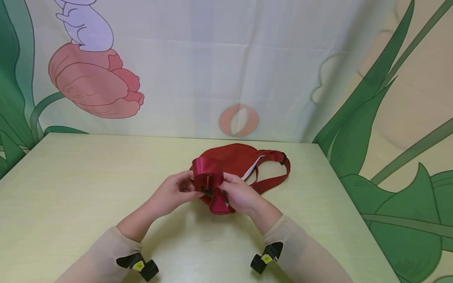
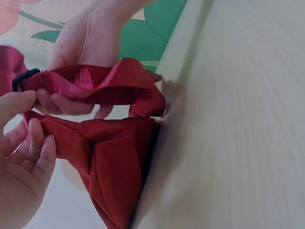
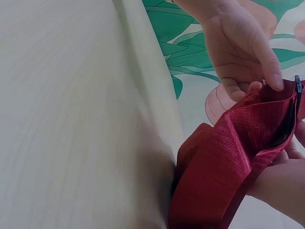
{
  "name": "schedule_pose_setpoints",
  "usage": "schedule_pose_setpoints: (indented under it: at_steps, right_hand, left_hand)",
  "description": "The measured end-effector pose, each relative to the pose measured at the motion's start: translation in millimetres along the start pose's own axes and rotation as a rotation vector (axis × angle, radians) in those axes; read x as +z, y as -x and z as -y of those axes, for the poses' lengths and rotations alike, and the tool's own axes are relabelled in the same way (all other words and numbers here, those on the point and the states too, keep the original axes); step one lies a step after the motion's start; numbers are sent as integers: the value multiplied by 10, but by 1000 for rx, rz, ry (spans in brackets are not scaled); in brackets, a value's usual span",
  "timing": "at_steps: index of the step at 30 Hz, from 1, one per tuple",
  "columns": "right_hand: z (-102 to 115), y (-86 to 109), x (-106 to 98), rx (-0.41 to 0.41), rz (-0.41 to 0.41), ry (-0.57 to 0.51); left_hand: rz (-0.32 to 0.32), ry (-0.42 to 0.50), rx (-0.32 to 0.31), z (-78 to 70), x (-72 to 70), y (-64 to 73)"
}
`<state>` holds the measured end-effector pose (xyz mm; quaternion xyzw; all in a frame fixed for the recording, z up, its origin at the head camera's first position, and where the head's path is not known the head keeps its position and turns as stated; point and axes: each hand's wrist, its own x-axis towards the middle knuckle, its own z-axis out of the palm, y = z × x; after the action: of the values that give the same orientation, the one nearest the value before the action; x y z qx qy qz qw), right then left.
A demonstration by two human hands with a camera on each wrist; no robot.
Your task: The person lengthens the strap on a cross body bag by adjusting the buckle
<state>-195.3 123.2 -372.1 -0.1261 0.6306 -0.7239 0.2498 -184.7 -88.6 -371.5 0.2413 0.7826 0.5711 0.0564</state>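
Note:
A red waist bag (image 1: pixel 230 155) lies on the table, its webbing strap (image 1: pixel 208 167) raised in a loop in front of it. My left hand (image 1: pixel 178 193) pinches the strap beside a black plastic slider buckle (image 2: pixel 25 79), thumb on top. My right hand (image 1: pixel 240 193) holds the strap from the other side, its fingers passing behind the webbing in the left wrist view. A short flared piece of strap (image 1: pixel 219 204) hangs below the hands. In the right wrist view, the strap's folded layers (image 3: pixel 214 167) partly cover my right hand (image 3: pixel 281 186).
The rest of the strap (image 1: pixel 274 182) curves out on the bag's right side, with another black fitting (image 1: pixel 283 158). A white edge (image 1: pixel 252 168) runs along the bag. The pale table (image 1: pixel 88 169) meets a printed curtain (image 1: pixel 170 78) at the back.

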Motion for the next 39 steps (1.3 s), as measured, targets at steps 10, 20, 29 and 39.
schedule_pose_setpoints:
  at_steps: [10,20,29,39]
  right_hand:
    - [-5,-25,6,-16,35,-32]
    - [-14,-34,4,2,-32,-32]
    - [-8,-28,0,-11,-13,-21]
    - [-24,-33,27,13,-14,-31]
  left_hand:
    - [-13,-13,38,-28,28,14]
    - [-11,-32,44,-52,5,33]
    - [-18,-93,35,-29,-26,33]
    - [-11,-51,54,-23,16,25]
